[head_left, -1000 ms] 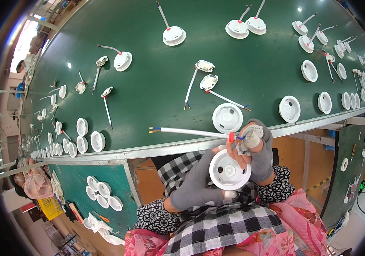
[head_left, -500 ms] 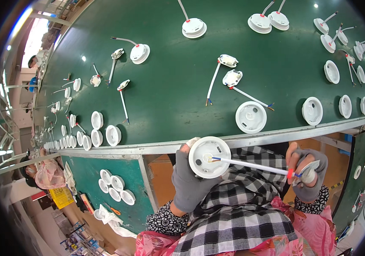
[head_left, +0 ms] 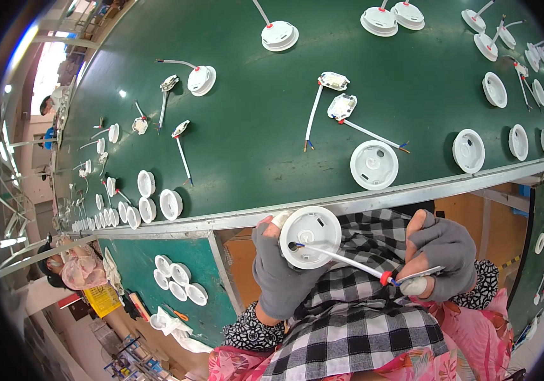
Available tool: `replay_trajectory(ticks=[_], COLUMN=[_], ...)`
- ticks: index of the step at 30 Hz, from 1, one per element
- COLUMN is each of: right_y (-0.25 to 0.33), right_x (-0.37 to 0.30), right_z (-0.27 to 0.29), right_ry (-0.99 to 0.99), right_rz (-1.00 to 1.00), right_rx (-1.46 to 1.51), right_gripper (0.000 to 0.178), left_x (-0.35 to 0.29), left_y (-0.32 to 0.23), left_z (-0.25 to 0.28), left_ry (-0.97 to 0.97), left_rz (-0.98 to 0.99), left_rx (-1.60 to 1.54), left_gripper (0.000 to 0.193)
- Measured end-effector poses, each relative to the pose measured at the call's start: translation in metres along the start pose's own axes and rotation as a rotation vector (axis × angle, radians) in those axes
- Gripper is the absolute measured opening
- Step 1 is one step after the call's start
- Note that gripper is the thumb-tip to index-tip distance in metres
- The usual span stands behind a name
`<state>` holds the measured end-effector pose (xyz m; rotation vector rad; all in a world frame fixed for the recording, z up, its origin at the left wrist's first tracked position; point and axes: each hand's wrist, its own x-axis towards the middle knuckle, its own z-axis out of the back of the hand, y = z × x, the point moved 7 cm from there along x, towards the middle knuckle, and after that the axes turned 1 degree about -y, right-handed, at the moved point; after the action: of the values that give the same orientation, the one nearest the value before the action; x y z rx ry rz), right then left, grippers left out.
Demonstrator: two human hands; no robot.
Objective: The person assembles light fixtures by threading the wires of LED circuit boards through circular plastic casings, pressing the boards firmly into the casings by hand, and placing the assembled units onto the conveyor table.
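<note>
Shifted leftward since half a second ago, the tip of the white cable (head_left: pixel 354 264) is now held at the dark round hole in the left side of the held cup (head_left: pixel 316 230), rather than near its middle; whether it is passed through cannot be told. Far to the left of the held cup, white cups (head_left: pixel 171 204) are set out along the green table (head_left: pixel 253 133), and at its lower left five more cups (head_left: pixel 180 274) are grouped on a lower green surface (head_left: pixel 213 260). At its left rim, the held cup is gripped by the left hand (head_left: pixel 281 276), gloved in grey, with its hollow side shown. Well above it, two wired boards (head_left: pixel 334 80) are laid out, and at its upper right a loose cup (head_left: pixel 374 166) is placed. To its lower right, the cable is joined at a red collar (head_left: pixel 386 278) to a pale plate (head_left: pixel 421 274), seen almost edge-on, which is pinched by the curled right hand (head_left: pixel 440 254). Farther right, more round cups (head_left: pixel 469 152) are spaced along the table.
</note>
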<state>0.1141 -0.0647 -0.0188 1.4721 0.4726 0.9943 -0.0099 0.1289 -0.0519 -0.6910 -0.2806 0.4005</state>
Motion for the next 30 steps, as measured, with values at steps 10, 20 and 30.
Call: replay_trajectory(ticks=[10,20,30], right_y=[-0.015,-0.032,-0.031], right_x=[0.019,0.014,0.027], right_z=[-0.035,-0.053,-0.052], right_ry=[0.167,0.134,0.14], right_rz=[-0.407,-0.497,-0.39], right_rx=[-0.07,-0.02,-0.141], right_gripper=[0.027,0.022,0.025], left_x=[-0.005,-0.01,-0.011], left_y=[-0.024,-0.011,-0.009], left_z=[-0.007,-0.013,-0.014], left_ry=[0.037,0.075,0.063], left_rz=[-0.284,-0.162,-0.176], left_rx=[0.226,0.033,-0.016], left_gripper=[0.081,0.086,0.086])
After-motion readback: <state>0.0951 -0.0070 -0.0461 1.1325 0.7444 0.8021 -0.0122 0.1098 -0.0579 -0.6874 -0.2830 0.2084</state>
